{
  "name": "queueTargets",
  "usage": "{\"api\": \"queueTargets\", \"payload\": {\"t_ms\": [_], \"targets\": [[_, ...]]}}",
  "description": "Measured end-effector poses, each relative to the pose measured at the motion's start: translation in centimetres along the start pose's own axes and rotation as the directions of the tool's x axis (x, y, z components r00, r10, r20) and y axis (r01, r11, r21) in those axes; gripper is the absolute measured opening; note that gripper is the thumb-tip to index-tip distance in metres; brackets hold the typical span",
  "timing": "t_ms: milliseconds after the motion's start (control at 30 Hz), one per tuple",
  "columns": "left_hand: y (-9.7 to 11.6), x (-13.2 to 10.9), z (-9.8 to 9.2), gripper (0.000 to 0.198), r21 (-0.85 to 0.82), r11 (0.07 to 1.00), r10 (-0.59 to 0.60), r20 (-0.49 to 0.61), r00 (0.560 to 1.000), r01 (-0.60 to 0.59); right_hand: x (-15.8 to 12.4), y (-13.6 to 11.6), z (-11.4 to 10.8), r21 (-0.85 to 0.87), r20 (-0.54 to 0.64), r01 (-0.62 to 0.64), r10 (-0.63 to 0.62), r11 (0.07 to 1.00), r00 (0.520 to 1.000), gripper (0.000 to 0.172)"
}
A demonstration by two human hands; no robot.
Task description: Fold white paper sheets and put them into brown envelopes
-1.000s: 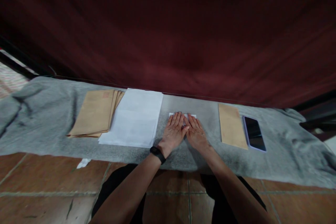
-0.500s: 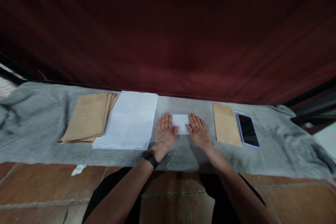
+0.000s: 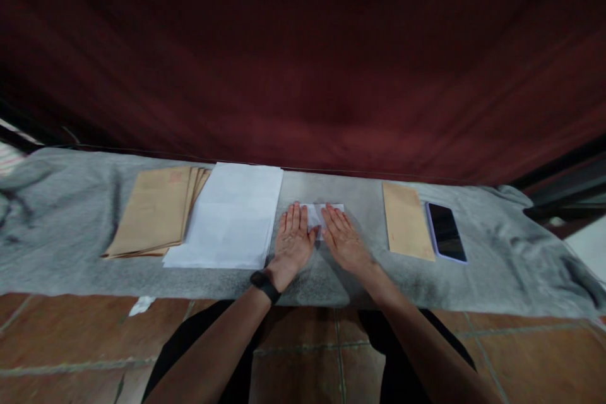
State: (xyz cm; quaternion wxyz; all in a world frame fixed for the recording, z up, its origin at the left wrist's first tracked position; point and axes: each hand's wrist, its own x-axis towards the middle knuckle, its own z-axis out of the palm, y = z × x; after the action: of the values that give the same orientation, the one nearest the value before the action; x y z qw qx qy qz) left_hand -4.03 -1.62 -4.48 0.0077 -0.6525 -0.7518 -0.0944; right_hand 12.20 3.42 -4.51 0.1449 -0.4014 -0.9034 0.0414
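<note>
A small folded white paper [image 3: 313, 217] lies on the grey cloth, partly covered by both hands. My left hand [image 3: 293, 237] rests flat on its left end, fingers stretched out and pointing away from me. My right hand [image 3: 344, 238] lies flat across the paper's right part, with a corner of paper showing beyond the fingertips. Just left of my left hand is a stack of white sheets [image 3: 231, 221]. A single brown envelope [image 3: 408, 221] lies to the right of my right hand.
Several brown envelopes [image 3: 150, 211] are piled at the left, partly under the white sheets. A phone [image 3: 446, 232] in a purple case lies right of the single envelope. Grey cloth [image 3: 502, 246] covers the surface. Behind it hangs a dark red curtain [image 3: 303, 88]. A white scrap [image 3: 141, 305] is on the tiled floor.
My right hand has slid left onto the paper, closer to my left hand. My left hand has barely moved.
</note>
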Motion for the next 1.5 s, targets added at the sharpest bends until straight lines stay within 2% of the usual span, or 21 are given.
{"api": "queueTargets", "payload": {"t_ms": [67,133,467,733,833,933,1000,1133,1367,1500], "targets": [[-0.1,0.0,0.0,0.061,-0.004,1.000,0.009,0.004,1.000,-0.009,0.0,-0.7,0.4,-0.006,0.018,0.034,-0.034,0.999,0.999,0.054],[-0.1,0.0,-0.1,0.061,-0.005,1.000,0.013,0.006,1.000,-0.013,-0.1,-0.8,0.8,-0.036,0.016,0.016,-0.015,0.999,1.000,0.053],[-0.6,-0.4,-0.3,0.066,0.029,1.000,-0.010,-0.010,1.000,0.010,-0.9,1.8,1.2,-0.073,-0.010,-0.108,0.108,0.991,0.994,0.063],[-0.6,-0.5,-0.6,0.062,0.026,0.999,-0.028,-0.056,0.998,0.030,-1.5,2.7,1.1,-0.064,0.006,-0.115,0.116,0.991,0.993,0.065],[0.1,-0.7,-0.8,0.059,-0.006,0.996,0.091,-0.088,0.992,-0.092,-1.5,2.7,1.1,-0.071,0.006,-0.116,0.117,0.991,0.993,0.065],[1.3,-1.0,-0.5,0.057,-0.069,0.951,0.297,-0.085,0.951,-0.302,-1.5,2.7,1.2,-0.075,0.009,-0.124,0.125,0.989,0.992,0.064],[1.9,-1.1,-0.1,0.057,-0.097,0.929,0.351,-0.069,0.934,-0.356,-1.5,2.7,1.3,-0.081,0.012,-0.125,0.126,0.989,0.992,0.064],[2.0,-1.1,0.2,0.060,-0.097,0.950,0.293,-0.041,0.955,-0.296,-1.5,2.8,1.2,-0.097,0.013,-0.117,0.119,0.988,0.993,0.064],[-0.1,-1.1,-0.2,0.064,-0.051,0.979,0.197,-0.021,0.980,-0.198,-1.5,2.7,1.0,-0.092,0.014,-0.111,0.113,0.990,0.994,0.065],[-0.5,-1.4,-0.3,0.068,-0.033,0.988,0.150,-0.024,0.988,-0.151,-1.6,2.9,1.0,-0.096,0.016,-0.107,0.109,0.990,0.994,0.066]]}}
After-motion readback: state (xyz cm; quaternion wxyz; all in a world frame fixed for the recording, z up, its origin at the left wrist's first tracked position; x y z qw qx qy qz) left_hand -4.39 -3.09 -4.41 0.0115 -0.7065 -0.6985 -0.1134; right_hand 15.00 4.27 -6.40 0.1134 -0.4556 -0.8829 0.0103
